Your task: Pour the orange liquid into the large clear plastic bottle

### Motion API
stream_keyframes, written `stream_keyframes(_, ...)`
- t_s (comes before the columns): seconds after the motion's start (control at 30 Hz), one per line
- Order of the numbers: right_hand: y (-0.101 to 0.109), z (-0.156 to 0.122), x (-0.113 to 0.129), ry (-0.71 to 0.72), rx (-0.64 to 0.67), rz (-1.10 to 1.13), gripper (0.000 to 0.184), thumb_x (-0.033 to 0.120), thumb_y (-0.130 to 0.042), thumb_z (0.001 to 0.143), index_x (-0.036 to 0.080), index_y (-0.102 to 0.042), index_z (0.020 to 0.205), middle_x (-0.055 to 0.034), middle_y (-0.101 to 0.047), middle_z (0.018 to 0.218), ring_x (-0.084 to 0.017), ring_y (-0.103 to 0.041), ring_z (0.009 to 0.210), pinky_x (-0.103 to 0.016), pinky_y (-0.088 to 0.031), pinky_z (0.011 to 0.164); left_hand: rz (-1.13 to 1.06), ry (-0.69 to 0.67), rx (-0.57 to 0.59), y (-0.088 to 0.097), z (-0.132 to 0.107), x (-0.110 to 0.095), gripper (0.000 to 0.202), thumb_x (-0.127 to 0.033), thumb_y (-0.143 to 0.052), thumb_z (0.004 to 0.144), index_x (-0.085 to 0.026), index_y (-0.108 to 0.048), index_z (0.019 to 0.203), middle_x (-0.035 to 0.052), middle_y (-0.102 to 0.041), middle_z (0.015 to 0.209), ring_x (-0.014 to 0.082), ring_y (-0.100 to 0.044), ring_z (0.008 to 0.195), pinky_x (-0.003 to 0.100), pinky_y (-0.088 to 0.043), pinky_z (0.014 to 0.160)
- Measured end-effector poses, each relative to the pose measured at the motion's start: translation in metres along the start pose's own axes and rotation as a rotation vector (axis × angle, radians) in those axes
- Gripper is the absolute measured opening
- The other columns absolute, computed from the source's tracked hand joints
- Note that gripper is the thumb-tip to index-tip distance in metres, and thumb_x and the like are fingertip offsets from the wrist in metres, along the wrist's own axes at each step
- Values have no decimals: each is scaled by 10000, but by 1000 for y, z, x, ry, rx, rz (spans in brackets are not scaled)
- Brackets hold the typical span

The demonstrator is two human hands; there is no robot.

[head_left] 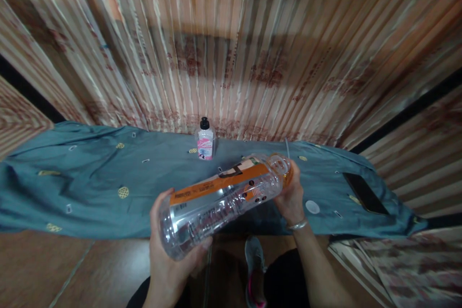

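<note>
A large clear plastic bottle (220,202) with an orange label lies tilted across both hands above the cloth, its neck end up to the right. My left hand (171,255) is closed around the wide base, thumb along the near side. At the neck end, my right hand (291,197) is closed, its fingers mostly hidden behind the bottle. An amber-coloured piece (288,171) shows between the neck and that hand; its kind is unclear. A thin pale strip (287,148) sticks up just behind it.
A small clear bottle (205,144) with a black cap and pink label stands at the back of the teal cloth (94,168). To the right are a white disc (312,207) and a black phone (364,193). Pleated curtains (216,57) hang behind.
</note>
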State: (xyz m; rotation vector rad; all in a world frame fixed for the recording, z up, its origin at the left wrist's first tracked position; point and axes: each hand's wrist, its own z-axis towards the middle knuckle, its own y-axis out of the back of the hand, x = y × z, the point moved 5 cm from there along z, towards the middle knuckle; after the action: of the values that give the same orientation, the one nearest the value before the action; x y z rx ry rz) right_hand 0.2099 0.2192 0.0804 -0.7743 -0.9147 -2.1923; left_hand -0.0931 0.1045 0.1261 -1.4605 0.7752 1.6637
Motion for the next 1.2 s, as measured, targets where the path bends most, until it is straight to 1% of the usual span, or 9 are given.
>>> stream_keyframes(0.1, -2, -1, -4, -3, 22, -5, 901, 482, -850, 763, 192, -462, 1523, -184, -727, 1377, -344, -765, 1173, -515, -644, 1011, -29, 19, -11, 0, 0, 3, 1046, -568, -997, 501, -240, -577, 1401, 87, -718, 1222, 337, -754, 1099, 407, -655, 845)
stream_keyframes(0.23, 0, -1, -4, 8, 7, -16, 894, 492, -860, 750, 203, -479, 1505, -173, -718, 1406, -328, -752, 1211, -486, -627, 1052, -32, 41, -45, -2, 0, -1, 1044, -549, -995, 478, -219, -587, 1380, 66, -743, 1127, 312, -774, 994, 408, -652, 824)
stream_keyframes(0.37, 1, -2, -2, -20, 14, -22, 881, 489, -854, 760, 210, -483, 1508, -154, -745, 1359, -313, -771, 1148, -474, -640, 1019, -64, 62, -54, -5, -1, -5, 1012, -460, -978, 473, -201, -581, 1367, 63, -773, 1086, 298, -783, 977, 384, -642, 824)
stream_keyframes(0.5, 1, -2, -3, -35, 26, -19, 888, 476, -850, 762, 198, -479, 1520, -170, -726, 1396, -328, -757, 1192, -487, -636, 1025, -73, 66, -50, -4, -2, -6, 972, -393, -938, 497, -198, -574, 1376, 56, -782, 1083, 272, -783, 965, 361, -635, 834)
stream_keyframes(0.6, 3, -2, -2, -39, -1, -5, 877, 480, -852, 756, 200, -493, 1505, -166, -728, 1394, -323, -755, 1199, -480, -632, 1035, -63, 63, -46, -4, -2, -7, 998, -402, -948, 490, -200, -565, 1389, 50, -782, 1079, 280, -788, 962, 373, -638, 835)
stream_keyframes(0.73, 3, 0, 3, -49, 22, -13, 876, 493, -841, 760, 202, -489, 1508, -168, -743, 1378, -328, -773, 1164, -478, -651, 981, -38, 30, -51, -5, -2, -7, 965, -450, -944, 519, -198, -568, 1370, 55, -779, 1057, 284, -786, 911, 393, -639, 813)
stream_keyframes(0.87, 6, 2, 9, -53, -3, -52, 859, 526, -842, 740, 175, -523, 1456, -178, -775, 1299, -340, -795, 1095, -464, -668, 908, -8, -2, -45, -3, -1, -5, 961, -464, -938, 525, -196, -569, 1371, 68, -774, 1086, 291, -780, 953, 401, -635, 836)
stream_keyframes(1.03, 4, 2, 7, -71, 7, -56, 890, 540, -843, 737, 187, -496, 1477, -165, -780, 1295, -323, -799, 1078, -441, -667, 894, -7, -8, -32, -2, 0, -2, 951, -446, -942, 534, -217, -569, 1377, 63, -756, 1101, 295, -771, 966, 415, -637, 847)
stream_keyframes(1.2, 6, 2, 7, -57, -10, -92, 863, 527, -827, 737, 176, -520, 1463, -167, -792, 1265, -326, -807, 1053, -427, -671, 863, -19, -1, -40, -3, -1, -3, 944, -450, -937, 538, -213, -575, 1377, 76, -758, 1110, 313, -777, 981, 436, -648, 851)
